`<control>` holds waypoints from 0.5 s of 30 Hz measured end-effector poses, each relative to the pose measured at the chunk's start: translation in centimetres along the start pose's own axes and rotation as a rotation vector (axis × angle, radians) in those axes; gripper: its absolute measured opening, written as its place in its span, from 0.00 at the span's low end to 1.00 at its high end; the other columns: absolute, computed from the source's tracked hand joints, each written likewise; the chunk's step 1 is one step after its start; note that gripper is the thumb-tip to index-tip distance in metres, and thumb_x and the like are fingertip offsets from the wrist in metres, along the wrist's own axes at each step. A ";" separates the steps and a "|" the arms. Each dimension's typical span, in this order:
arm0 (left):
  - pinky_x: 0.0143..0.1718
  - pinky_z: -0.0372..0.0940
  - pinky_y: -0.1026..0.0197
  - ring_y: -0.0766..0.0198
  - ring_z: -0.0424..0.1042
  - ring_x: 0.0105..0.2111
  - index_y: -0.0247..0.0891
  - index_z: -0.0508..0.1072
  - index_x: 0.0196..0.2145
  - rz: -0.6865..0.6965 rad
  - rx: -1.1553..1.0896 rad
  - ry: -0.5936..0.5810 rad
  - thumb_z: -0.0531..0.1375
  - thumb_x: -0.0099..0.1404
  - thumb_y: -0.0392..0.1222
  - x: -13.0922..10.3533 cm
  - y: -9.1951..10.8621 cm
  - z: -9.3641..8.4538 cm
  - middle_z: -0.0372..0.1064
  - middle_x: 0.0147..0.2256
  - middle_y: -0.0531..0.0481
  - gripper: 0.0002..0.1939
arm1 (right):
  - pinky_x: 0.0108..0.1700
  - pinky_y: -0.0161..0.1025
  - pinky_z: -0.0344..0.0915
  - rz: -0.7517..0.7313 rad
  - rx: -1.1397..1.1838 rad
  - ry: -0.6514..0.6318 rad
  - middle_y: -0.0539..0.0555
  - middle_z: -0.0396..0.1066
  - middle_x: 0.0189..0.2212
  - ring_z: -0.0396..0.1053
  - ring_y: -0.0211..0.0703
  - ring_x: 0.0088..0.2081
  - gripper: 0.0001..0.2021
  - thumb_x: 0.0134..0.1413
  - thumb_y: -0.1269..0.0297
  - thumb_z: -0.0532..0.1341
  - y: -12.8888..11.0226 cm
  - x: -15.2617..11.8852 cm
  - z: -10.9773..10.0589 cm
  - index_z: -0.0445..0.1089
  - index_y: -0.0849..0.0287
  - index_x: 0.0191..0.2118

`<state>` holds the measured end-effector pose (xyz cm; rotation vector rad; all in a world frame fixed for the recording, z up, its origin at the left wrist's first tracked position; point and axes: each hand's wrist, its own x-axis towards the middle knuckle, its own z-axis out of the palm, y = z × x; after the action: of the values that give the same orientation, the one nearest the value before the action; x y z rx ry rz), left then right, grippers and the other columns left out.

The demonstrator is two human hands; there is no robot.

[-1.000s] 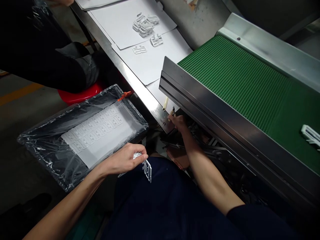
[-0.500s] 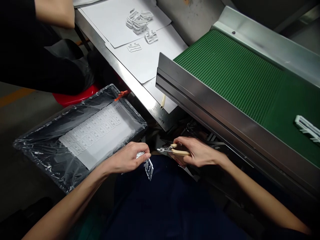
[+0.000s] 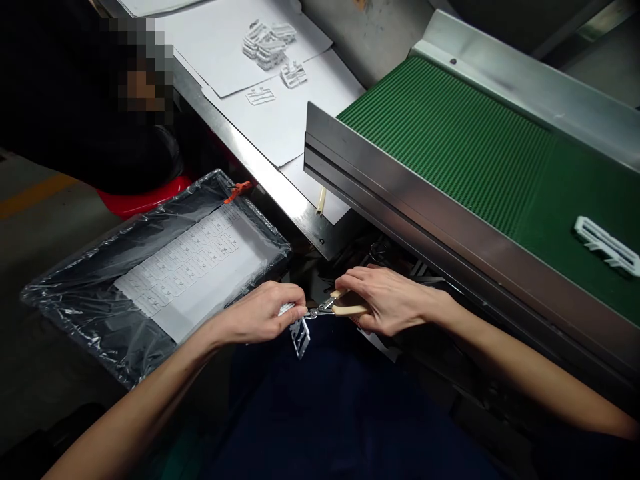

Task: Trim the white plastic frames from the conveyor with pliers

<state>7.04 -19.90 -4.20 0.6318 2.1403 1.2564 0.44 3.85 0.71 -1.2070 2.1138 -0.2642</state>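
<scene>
Above my lap, my left hand (image 3: 273,311) pinches a small white plastic frame (image 3: 301,339), whose lower part hangs below the fingers. My right hand (image 3: 387,300) is wrapped round the cream handles of metal cutting pliers (image 3: 327,305). The tips of the pliers are at my left fingertips, by the top of the frame; whether the jaws touch the plastic cannot be made out. Left of my hands, a plastic-lined black tray (image 3: 95,267) holds a white sheet with rows of flat, pale parts (image 3: 190,257).
A metal-edged table (image 3: 240,137) bears paper sheets and a pile of white frames (image 3: 267,45). On the right, a green conveyor belt (image 3: 450,147) with a metal side wall carries a white part (image 3: 607,245). A person in dark clothes sits at upper left beside a red stool (image 3: 145,198).
My right hand has brought the pliers left, up to my left fingertips. The white part on the belt shows farther left and more fully. The other person's arm has shifted.
</scene>
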 end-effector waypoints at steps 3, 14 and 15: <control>0.30 0.54 0.62 0.65 0.63 0.27 0.38 0.67 0.29 0.008 0.011 -0.011 0.50 0.67 0.42 0.0 0.0 0.1 0.66 0.27 0.53 0.11 | 0.38 0.41 0.61 -0.031 -0.026 -0.003 0.54 0.66 0.31 0.65 0.45 0.33 0.17 0.42 0.65 0.59 -0.1 0.2 -0.2 0.63 0.58 0.42; 0.29 0.54 0.62 0.66 0.61 0.26 0.37 0.65 0.30 0.036 0.002 -0.015 0.49 0.68 0.41 0.0 -0.1 0.5 0.63 0.27 0.54 0.11 | 0.32 0.38 0.56 -0.106 -0.188 -0.013 0.52 0.63 0.29 0.62 0.42 0.29 0.13 0.44 0.61 0.57 -0.1 0.4 -0.7 0.62 0.57 0.39; 0.29 0.54 0.63 0.66 0.61 0.26 0.37 0.65 0.30 0.033 0.001 -0.017 0.49 0.68 0.41 0.0 -0.2 0.5 0.63 0.27 0.54 0.11 | 0.30 0.37 0.54 -0.108 -0.194 -0.014 0.51 0.63 0.29 0.61 0.41 0.29 0.13 0.44 0.62 0.57 -0.1 0.4 -0.7 0.61 0.57 0.39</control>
<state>7.34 -19.63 -4.55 0.6790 2.1254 1.2630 -0.07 3.41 1.08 -1.4337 2.1025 -0.0994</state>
